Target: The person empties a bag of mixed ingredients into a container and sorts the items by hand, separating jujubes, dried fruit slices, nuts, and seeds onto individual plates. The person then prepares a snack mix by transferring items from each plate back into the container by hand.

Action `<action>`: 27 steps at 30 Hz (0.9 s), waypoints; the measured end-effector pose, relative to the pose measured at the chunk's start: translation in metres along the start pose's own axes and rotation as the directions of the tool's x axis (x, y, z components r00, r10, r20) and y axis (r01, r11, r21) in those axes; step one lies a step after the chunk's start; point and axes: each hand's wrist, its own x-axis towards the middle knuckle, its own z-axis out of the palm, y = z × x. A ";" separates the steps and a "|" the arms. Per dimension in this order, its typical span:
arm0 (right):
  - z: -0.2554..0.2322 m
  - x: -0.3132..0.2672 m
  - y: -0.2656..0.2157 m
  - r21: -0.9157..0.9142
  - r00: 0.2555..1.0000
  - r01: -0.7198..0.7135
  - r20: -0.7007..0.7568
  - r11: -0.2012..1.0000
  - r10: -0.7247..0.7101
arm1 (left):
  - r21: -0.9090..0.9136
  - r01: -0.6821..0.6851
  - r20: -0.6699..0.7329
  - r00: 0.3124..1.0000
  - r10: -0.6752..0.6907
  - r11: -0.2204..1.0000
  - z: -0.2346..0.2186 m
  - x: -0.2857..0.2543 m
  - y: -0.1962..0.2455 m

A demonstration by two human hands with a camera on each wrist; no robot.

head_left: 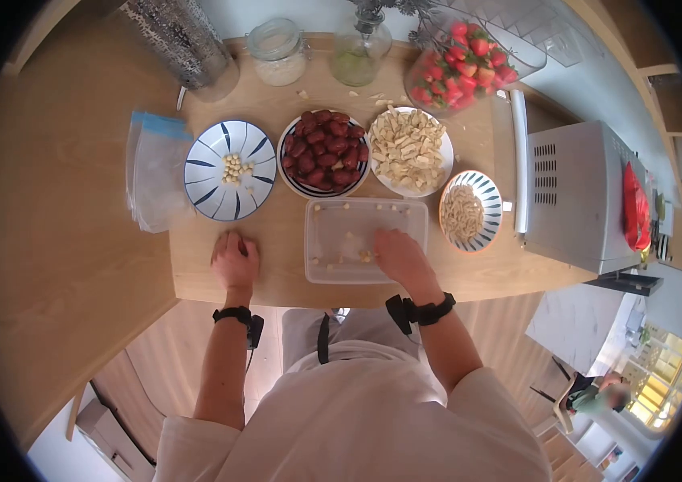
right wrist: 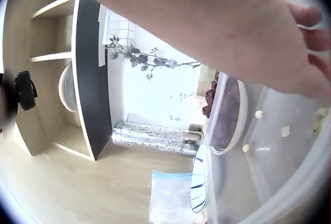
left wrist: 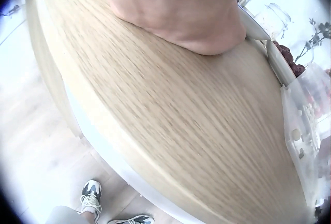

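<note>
My right hand (head_left: 401,255) reaches down into a clear plastic box (head_left: 306,241), its fingers curled near a small yellowish clump (head_left: 366,256) on the bottom. Its fingertips are hidden, so I cannot tell what it holds. Small pale pieces lie spaced along the box's sides. On the table left of the box, my left hand (head_left: 233,261) has its fingers curled round a small dark-red date (head_left: 243,247). Behind the box stand a bowl of red dates (head_left: 322,153) and a plate of pale dried slices (head_left: 407,149).
A blue-striped plate (head_left: 208,193) with small cream seeds is at left, beside clear zip bags (head_left: 152,181). An orange-rimmed bowl (head_left: 491,197) of pale pieces stands right. At the back are a glass jar (head_left: 277,52), a vase (head_left: 359,56) and strawberries (head_left: 465,68); a grey appliance (head_left: 570,193) stands right.
</note>
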 end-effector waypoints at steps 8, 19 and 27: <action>0.036 0.006 -0.007 -0.004 0.998 0.045 -0.047 0.999 -0.045 | 0.010 -0.005 0.004 1.000 0.005 1.000 0.003 -0.002 -0.004; 0.000 0.011 -0.029 -0.036 0.994 0.104 0.027 0.994 -0.103 | -0.050 0.000 -0.003 1.000 0.000 0.999 0.003 0.000 -0.007; -0.056 0.082 -0.120 0.349 0.939 0.344 -0.127 0.872 -0.320 | -0.071 0.009 -0.006 1.000 -0.010 0.997 0.002 0.001 -0.005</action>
